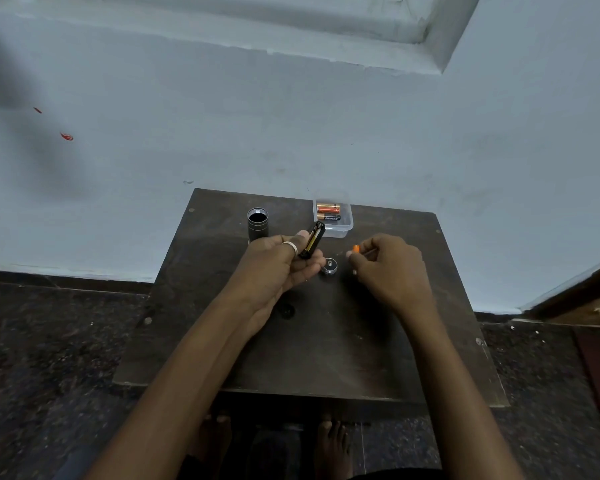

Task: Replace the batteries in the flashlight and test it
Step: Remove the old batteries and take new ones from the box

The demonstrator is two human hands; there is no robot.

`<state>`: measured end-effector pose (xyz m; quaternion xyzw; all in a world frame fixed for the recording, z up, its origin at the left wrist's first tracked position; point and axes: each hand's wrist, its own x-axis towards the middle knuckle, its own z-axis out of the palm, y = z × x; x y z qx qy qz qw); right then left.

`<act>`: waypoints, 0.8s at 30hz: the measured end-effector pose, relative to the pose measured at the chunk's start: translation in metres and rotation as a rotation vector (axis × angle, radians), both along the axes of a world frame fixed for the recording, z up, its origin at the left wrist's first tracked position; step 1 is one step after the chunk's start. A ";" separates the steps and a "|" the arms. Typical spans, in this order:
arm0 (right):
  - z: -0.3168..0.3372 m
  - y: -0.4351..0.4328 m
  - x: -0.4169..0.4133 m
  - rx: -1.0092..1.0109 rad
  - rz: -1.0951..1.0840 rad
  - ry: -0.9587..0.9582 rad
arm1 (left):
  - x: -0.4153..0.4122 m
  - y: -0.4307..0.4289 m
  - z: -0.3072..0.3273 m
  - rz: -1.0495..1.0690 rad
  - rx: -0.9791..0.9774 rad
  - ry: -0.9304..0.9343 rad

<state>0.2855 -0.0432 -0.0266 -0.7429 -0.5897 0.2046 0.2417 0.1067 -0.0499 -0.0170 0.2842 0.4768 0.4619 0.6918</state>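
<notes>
While my left hand [280, 261] grips the battery holder [313, 240] tilted slots-up for loading, my right hand [383, 263] pinches a battery [356, 249]. Flashlight body [257, 224] stands open-end up, tail cap [329, 265] parked on the table [326, 341].

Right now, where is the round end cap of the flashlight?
In the head view the end cap lies on the dark table, between the left hand and the right hand, nearer to the person than the clear battery box.
</notes>
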 end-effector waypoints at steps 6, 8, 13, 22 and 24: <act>-0.003 -0.002 -0.006 -0.042 0.013 -0.201 | 0.001 -0.001 0.002 -0.002 0.000 0.013; -0.004 -0.002 -0.007 -0.038 0.018 -0.228 | 0.001 -0.001 0.002 -0.001 0.001 0.017; -0.006 -0.002 -0.008 -0.048 0.031 -0.249 | 0.000 -0.001 0.002 -0.011 0.000 0.030; -0.003 0.000 -0.005 0.149 0.052 -0.109 | -0.001 0.001 -0.001 -0.036 -0.008 0.026; 0.003 -0.001 -0.008 0.237 0.111 0.004 | -0.002 0.001 -0.003 -0.048 -0.007 0.018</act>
